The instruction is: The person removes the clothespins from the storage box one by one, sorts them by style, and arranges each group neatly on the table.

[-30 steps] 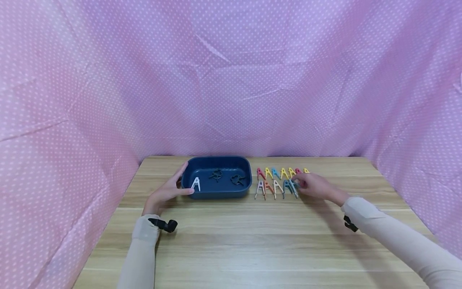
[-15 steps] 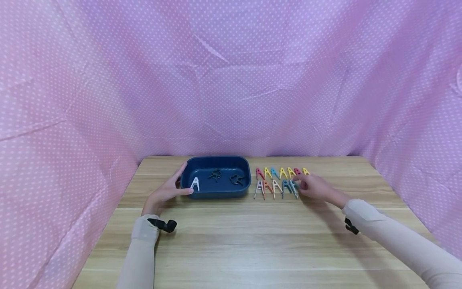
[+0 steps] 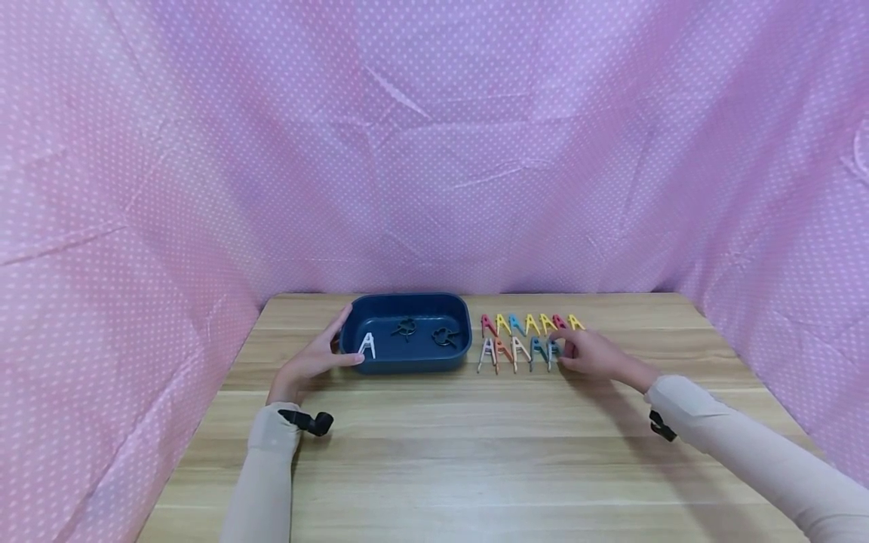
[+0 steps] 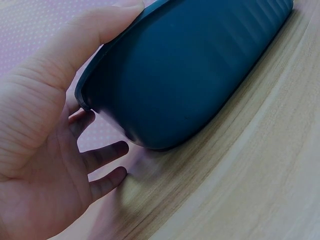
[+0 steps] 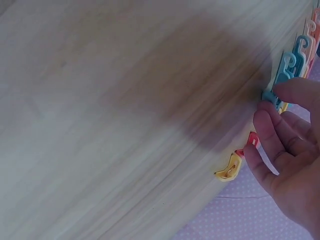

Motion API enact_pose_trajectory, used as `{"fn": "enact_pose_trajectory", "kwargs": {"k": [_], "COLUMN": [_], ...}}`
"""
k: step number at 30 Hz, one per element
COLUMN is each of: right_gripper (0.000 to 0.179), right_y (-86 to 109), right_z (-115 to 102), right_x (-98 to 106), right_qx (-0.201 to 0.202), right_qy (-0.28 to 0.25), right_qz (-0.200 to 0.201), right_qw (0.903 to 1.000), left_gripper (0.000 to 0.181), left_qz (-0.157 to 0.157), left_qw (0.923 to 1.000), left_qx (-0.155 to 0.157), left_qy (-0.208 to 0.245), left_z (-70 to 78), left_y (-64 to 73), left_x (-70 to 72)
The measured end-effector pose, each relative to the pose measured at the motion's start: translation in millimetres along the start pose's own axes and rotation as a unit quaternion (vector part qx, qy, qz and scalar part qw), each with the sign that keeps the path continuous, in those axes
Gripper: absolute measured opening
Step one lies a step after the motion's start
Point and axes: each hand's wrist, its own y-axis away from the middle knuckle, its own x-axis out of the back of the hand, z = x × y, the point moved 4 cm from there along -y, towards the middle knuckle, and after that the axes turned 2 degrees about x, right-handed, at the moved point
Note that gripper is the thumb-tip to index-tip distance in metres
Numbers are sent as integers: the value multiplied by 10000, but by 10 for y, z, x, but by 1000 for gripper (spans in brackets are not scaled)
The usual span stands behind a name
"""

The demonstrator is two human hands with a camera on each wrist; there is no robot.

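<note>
My left hand [image 3: 314, 363] rests at the left end of a dark blue rectangular bin [image 3: 414, 367], thumb on its rim and fingers spread behind the end wall in the left wrist view. Inside the bin are a white clothespin [image 3: 367, 345] and two dark green looped pieces, one to the left [image 3: 405, 327] and one to the right [image 3: 444, 337]. My right hand [image 3: 596, 354] pinches a blue clothespin [image 5: 270, 97] between thumb and index finger, at the right end of the front row. Beside it in that row stand a darker blue clothespin [image 3: 538, 350] and a cream clothespin [image 3: 520, 350].
Behind runs a second row of red, yellow and blue clothespins, ending in a yellow clothespin [image 3: 575, 322]. Further left in the front row are an orange clothespin [image 3: 502, 350] and a pale clothespin [image 3: 486, 351]. A pink dotted cloth [image 3: 434, 188] hangs behind the wooden table [image 3: 434, 452].
The blue clothespin in my right fingers has turned from slanted to more upright, its lower end shifting slightly left. My left hand and the bin stay in place.
</note>
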Motion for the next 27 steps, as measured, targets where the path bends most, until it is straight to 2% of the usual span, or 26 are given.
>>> {"fn": "enact_pose_trajectory", "kwargs": {"k": [9, 15, 27], "right_gripper": [44, 40, 36], "right_y": [-58, -129, -358], "right_z": [-12, -89, -400], "right_x": [69, 99, 72], "right_qx": [-278, -162, 276], "right_qy": [13, 56, 154], "right_qz": [-89, 1, 221], "right_qw": [9996, 9999, 9993], "left_gripper": [106, 107, 108], "left_qz": [-9, -9, -30], "left_qw": [9999, 9997, 10000], "left_qx": [84, 159, -29], "left_qy": [76, 185, 46], "left_z": [4, -13, -9], "left_y": [-19, -30, -27], "left_x": [11, 17, 4]}}
